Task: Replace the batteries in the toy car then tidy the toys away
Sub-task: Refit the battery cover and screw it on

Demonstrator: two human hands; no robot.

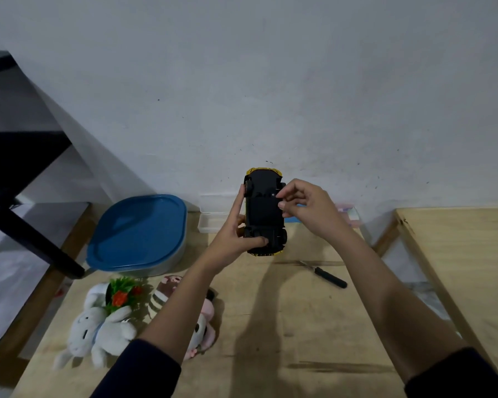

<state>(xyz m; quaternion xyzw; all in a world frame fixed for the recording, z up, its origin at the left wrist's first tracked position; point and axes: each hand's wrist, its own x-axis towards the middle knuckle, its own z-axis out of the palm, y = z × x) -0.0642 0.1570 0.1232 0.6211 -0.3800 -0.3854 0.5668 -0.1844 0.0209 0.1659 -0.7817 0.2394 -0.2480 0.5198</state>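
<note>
Head view: blue tub (138, 231) lidded; clear box (212, 224) behind toy car (263, 214), contents unclear.

pink plush (209, 310) half hidden behind the left forearm (181, 305) — clear box (210, 222) partly behind the toy car (263, 214)

One toy car (263, 214), yellow with a black underside; three wheels (248, 186) in sight, the fourth hidden. Two hands at it: left hand (230, 242) and right hand (308, 209). One screwdriver (327, 275), near and right of the car. One blue-lidded container (138, 231), far left. One clear box (210, 224), far, by the wall. Soft toys near left: three as far as can be told, namely a white rabbit (98, 331), a striped toy (161, 297) and a pink toy (206, 326) partly behind the forearm. One toy plant (125, 291) among them, with two red flowers. Two wooden tables: a middle table (285, 326) and a right table (466, 254).
</note>
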